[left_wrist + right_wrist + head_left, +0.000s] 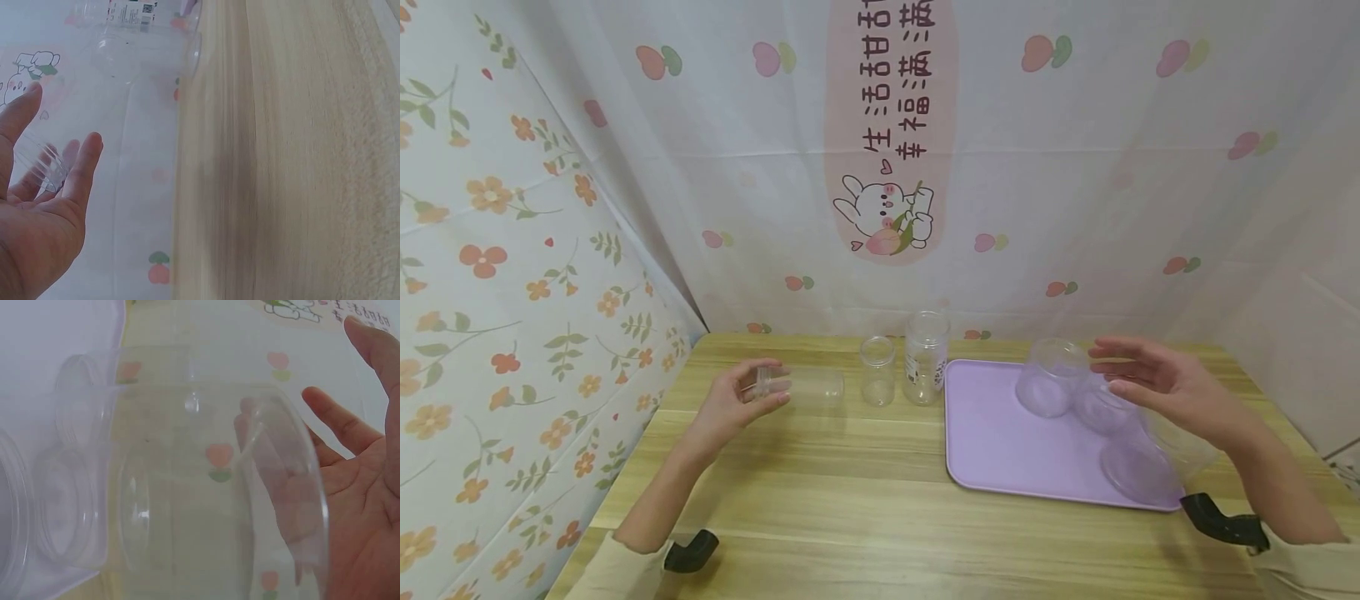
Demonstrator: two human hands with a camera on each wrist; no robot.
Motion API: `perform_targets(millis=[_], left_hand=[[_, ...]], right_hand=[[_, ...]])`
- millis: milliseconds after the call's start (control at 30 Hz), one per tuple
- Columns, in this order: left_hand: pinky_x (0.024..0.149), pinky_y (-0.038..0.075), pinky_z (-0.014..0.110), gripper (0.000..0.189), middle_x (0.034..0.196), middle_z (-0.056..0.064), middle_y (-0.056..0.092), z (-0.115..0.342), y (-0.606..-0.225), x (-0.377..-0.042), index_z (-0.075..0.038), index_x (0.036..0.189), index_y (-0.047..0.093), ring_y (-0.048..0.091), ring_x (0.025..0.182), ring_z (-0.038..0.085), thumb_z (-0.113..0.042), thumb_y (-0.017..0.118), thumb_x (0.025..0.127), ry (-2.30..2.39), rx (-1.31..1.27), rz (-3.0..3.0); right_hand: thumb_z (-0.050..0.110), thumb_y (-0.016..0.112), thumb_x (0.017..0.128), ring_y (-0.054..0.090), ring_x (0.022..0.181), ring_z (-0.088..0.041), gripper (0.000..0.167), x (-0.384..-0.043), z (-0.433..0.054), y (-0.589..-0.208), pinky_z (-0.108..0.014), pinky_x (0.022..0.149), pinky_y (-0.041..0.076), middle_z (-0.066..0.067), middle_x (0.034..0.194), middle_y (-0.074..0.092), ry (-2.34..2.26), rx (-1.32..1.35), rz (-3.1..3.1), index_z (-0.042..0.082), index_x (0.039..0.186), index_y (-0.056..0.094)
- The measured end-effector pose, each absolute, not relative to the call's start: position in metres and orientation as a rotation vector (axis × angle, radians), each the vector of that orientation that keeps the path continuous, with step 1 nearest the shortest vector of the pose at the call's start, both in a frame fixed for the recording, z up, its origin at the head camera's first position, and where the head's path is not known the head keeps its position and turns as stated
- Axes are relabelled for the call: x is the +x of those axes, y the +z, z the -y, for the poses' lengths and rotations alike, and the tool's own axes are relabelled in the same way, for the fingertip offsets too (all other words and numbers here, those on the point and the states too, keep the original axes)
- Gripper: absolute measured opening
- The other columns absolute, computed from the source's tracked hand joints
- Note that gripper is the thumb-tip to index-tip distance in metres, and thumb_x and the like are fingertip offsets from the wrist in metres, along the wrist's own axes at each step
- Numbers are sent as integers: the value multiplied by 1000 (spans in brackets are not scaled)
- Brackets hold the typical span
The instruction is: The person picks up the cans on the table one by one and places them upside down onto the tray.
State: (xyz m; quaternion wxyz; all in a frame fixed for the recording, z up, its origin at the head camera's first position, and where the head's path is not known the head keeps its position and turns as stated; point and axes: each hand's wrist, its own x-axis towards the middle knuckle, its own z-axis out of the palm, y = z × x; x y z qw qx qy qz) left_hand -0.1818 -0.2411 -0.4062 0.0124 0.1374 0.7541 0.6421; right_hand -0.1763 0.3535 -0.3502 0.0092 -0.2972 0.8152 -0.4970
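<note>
My left hand [727,408] holds a clear plastic jar [808,388] on its side above the left part of the table, thumb and fingers round one end. The left wrist view shows a ridged end of this jar [45,165] between the fingers. Over the right side of the purple tray [992,442], my right hand [1180,387] is raised with its fingers loosely spread. Clear containers [1051,383] stand on the tray below and beside it. Seen from the right wrist, a large clear container [187,487] stands in front of the hand, whose fingers show partly through it.
Between the left hand and the tray stand a small clear jar [877,375] and a taller clear jar [927,358] with a printed label. The wooden table [850,517] ends at a patterned curtain [760,183] behind; another curtain [512,333] hangs at the left.
</note>
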Motion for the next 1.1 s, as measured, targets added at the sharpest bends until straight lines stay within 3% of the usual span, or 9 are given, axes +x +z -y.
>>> perform_targets(millis=[267,567,800,1033,1100], left_hand=[[87,57,32,51,137,30,54,238,-407,-181,6,136,53,66,112,25,-3,76,92,2009,454,-2341],[88,57,31,53,138,31,53,235,-405,-180,7,138,51,63,116,37,-4,76,92,2014,469,-2325],[87,57,34,52,136,25,57,230,-406,-180,7,137,51,58,118,48,-2,75,92,2038,472,-2298],[88,57,34,50,138,29,55,228,-406,-180,4,137,53,65,115,32,-3,74,93,2038,470,-2282],[88,57,34,49,136,26,57,227,-407,-180,3,137,54,64,115,35,-3,75,93,2041,464,-2280]], right_hand=[[-17,58,95,60,122,-18,58,-177,-347,-352,-26,89,55,-6,141,56,-1568,-973,-2517,-6,149,41],[-15,58,96,59,124,-19,56,-178,-344,-355,-27,90,55,-23,142,51,-1560,-960,-2509,-8,149,40],[-13,57,97,59,125,-20,57,-178,-340,-356,-27,90,55,-17,144,52,-1575,-943,-2488,-6,150,39],[-12,58,97,59,125,-21,58,-179,-337,-359,-28,90,55,-24,144,50,-1586,-931,-2482,-1,151,41],[-12,58,97,59,125,-22,57,-180,-335,-359,-28,90,55,-25,144,49,-1588,-927,-2481,-2,151,41]])
